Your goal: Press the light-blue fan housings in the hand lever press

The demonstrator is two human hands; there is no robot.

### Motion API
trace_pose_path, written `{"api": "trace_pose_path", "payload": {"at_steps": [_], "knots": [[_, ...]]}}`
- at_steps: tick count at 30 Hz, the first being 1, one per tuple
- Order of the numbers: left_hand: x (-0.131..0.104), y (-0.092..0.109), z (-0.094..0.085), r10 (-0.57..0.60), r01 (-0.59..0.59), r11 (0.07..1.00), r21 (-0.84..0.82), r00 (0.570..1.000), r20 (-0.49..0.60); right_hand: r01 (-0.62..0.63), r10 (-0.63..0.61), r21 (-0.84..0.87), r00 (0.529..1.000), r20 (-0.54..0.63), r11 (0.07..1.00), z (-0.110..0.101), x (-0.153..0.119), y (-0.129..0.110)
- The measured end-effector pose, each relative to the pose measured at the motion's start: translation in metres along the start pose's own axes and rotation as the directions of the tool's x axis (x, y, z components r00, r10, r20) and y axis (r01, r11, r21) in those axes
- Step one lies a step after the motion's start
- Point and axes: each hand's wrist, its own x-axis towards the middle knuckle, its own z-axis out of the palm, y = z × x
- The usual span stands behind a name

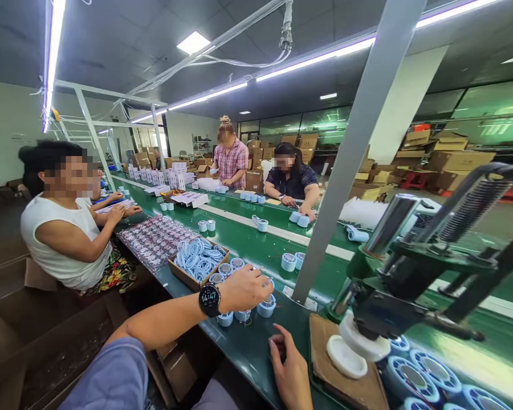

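Observation:
My left hand (245, 291), with a black watch on the wrist, reaches over a cluster of light-blue round housings. Its fingers are bent down around the top of one light-blue housing (266, 307) at the cluster's right side; the fingertips are partly hidden. More housings (225, 319) stand below and behind this hand. My right hand (291, 367) is by the near table edge, open, thumb and fingers loosely apart, with nothing in it. To its right stands a green hand press (380, 302) with a white round die (346, 356) on a brown board.
A cardboard box of blue cable rings (199, 256) and a sheet of patterned parts (156, 239) lie leftward. A grey post (342, 165) rises ahead. Larger blue round units (414, 378) crowd beyond the press. Co-workers sit and stand along the green conveyor (235, 228), which carries several housings.

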Motion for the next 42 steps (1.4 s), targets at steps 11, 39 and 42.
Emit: {"api": "trace_pose_path", "payload": {"at_steps": [11, 39, 42], "knots": [[-0.021, -0.077, 0.056, -0.533, 0.571, 0.786, -0.237, 0.82, 0.209, -0.061, 0.06, 0.009, 0.998, 0.013, 0.998, -0.005, -0.005, 0.001], [-0.094, -0.139, 0.128, -0.668, 0.659, 0.61, -0.441, 0.726, 0.163, -0.428, 0.331, -0.648, 0.903, -0.275, 0.63, 0.03, 0.254, -0.031], [-0.094, -0.129, 0.115, -0.703, 0.661, 0.592, -0.461, 0.703, 0.106, -0.337, 0.289, -0.639, 0.94, -0.183, 0.692, 0.031, 0.257, -0.06]]}}
